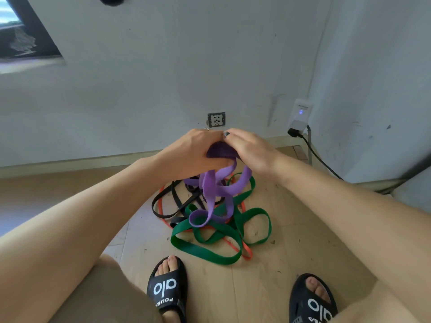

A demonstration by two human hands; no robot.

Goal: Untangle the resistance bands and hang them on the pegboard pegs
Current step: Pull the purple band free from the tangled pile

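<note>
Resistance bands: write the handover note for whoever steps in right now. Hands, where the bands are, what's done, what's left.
Left hand: grips the bunched top of the wide purple rubber resistance band.
Right hand: pinches the same bunch from the other side.
The purple band is lifted; its loops hang down into the pile and are still caught there.
On the wooden floor, still tangled: the wide green rubber band, the thin orange-red rubber band and the thin black rubber band.
Done: nothing fully freed, nothing hung.
Left: work the purple band free, separate the other three, hang all of them. No pegboard is in view.
</note>
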